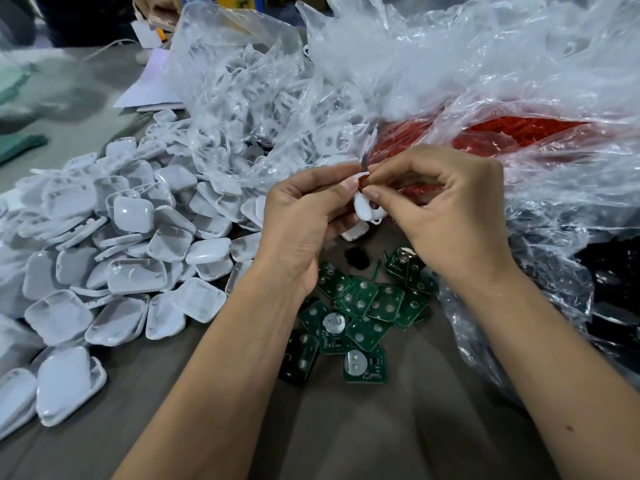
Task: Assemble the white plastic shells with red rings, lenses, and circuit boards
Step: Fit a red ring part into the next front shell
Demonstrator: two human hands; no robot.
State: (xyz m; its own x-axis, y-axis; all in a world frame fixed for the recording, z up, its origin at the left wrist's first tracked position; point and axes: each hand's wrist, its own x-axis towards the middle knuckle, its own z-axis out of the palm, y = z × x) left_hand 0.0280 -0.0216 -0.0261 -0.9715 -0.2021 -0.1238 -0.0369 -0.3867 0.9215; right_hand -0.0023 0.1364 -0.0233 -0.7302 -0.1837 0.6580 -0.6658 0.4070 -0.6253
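Both my hands meet above the middle of the table around one white plastic shell [367, 206]. My left hand [304, 216] grips the shell's top edge between thumb and fingers. My right hand [446, 202] pinches a red ring [362, 182] against the upper part of the shell. Several green circuit boards [360, 306] lie scattered on the table just below my hands, some showing round silver cells. A clear bag full of red rings [512, 133] lies open behind my right hand. Another clear bag holds white shell parts [249, 126].
A big heap of white shells [114, 251] covers the table's left side. Crumpled clear plastic [502, 64] fills the back and right. Small black pieces [356, 258] lie near the boards. Another person's hand [156, 8] shows at the far edge. Grey table surface [381, 427] lies between my forearms.
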